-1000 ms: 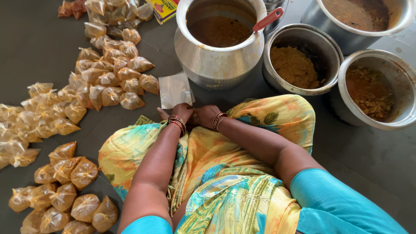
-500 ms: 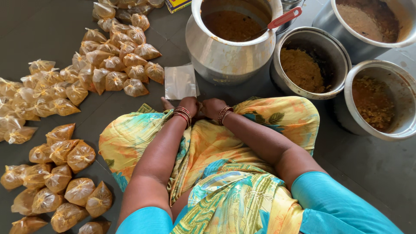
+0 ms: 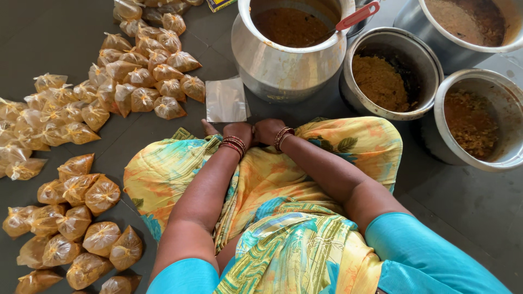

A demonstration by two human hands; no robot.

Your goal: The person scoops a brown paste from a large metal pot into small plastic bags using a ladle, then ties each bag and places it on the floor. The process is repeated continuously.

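My left hand [image 3: 240,131] and my right hand [image 3: 267,129] rest side by side at the front of my lap, on the yellow patterned cloth [image 3: 283,174]. Both wrists carry red and gold bangles. The fingers curl down over the edge of the cloth and are hidden, so I cannot tell whether they hold anything. Just beyond the hands lies a small stack of empty clear plastic bags [image 3: 225,100] on the dark floor. Behind it stands a tall metal pot [image 3: 283,65] of brown curry with a red-handled ladle [image 3: 357,16].
Many tied bags of orange-brown food [image 3: 136,76] cover the floor at the left, and another group [image 3: 76,218] lies at the lower left. On the right stand three metal pots: one [image 3: 389,76], one [image 3: 479,120], one [image 3: 463,22].
The view has shifted a little. My hands stay together at the front of my lap.
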